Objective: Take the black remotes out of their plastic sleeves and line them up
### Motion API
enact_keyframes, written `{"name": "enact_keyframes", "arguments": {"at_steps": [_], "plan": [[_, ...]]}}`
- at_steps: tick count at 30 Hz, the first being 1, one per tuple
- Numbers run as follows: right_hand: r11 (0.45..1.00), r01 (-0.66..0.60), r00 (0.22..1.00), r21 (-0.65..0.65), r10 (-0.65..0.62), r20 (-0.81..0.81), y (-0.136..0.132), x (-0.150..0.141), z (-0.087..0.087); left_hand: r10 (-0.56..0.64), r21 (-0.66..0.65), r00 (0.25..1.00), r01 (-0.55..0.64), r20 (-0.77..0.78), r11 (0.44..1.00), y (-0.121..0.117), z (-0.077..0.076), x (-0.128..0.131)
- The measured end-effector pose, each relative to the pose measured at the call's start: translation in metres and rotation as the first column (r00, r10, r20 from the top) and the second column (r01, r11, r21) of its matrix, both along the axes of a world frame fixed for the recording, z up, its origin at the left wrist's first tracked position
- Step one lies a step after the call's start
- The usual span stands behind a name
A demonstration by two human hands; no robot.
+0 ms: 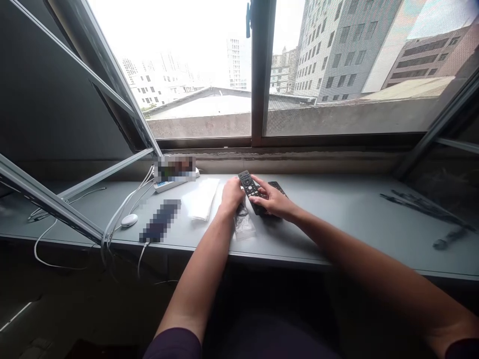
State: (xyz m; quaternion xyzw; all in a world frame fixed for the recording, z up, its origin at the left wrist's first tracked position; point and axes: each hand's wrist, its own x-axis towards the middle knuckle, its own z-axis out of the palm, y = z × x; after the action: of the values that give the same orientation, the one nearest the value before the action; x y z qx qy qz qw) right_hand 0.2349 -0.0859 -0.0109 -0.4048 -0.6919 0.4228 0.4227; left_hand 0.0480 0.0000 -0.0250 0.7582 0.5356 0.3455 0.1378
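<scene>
As right hand [276, 201] grips, remote [249, 188] under thumb [259, 201]

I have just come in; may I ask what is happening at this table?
A person's right hand holds a black remote control, thumb across its front. The left hand is curled beside its upper end. Another remote control shows behind the right hand, and a clear plastic bag lies near the left hand.

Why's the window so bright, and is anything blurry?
In the head view, daylight washes out the window; the space below the table is very dark; the remote looks fairly clear; dark things at the table's right end look smeared.
</scene>
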Motion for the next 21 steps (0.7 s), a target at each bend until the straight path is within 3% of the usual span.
{"name": "enact_keyframes", "arguments": {"at_steps": [3,5,7,10,15,21], "plan": [[0.997,0.011,1.0,-0.078,-0.012,-0.013,0.0,0.0,0.0,0.025,0.049,1.0,-0.024,-0.013,0.999,0.004,-0.003,-0.002],[0.998,0.039,0.999,-0.042,-0.039,-0.006,0.0,0.002,-0.001,0.04,0.059,0.999,-0.04,-0.007,0.997,0.007,-0.006,-0.003],[0.991,0.09,0.994,0.099,-0.095,0.052,0.0,0.003,-0.001,0.058,0.046,0.998,-0.058,0.008,0.997,0.009,-0.008,-0.004],[0.936,0.126,0.958,0.33,-0.201,0.206,0.0,0.006,0.0,0.097,0.014,0.995,-0.097,0.024,0.995,0.009,-0.008,-0.004],[0.851,-0.027,0.867,0.525,-0.242,0.437,0.0,0.007,-0.007,0.146,0.05,0.989,-0.144,-0.032,0.988,0.009,-0.005,-0.001],[0.815,-0.127,0.77,0.566,-0.279,0.574,0.003,0.004,-0.019,0.17,0.017,0.975,-0.17,-0.144,0.985,0.009,-0.006,0.0]]}}
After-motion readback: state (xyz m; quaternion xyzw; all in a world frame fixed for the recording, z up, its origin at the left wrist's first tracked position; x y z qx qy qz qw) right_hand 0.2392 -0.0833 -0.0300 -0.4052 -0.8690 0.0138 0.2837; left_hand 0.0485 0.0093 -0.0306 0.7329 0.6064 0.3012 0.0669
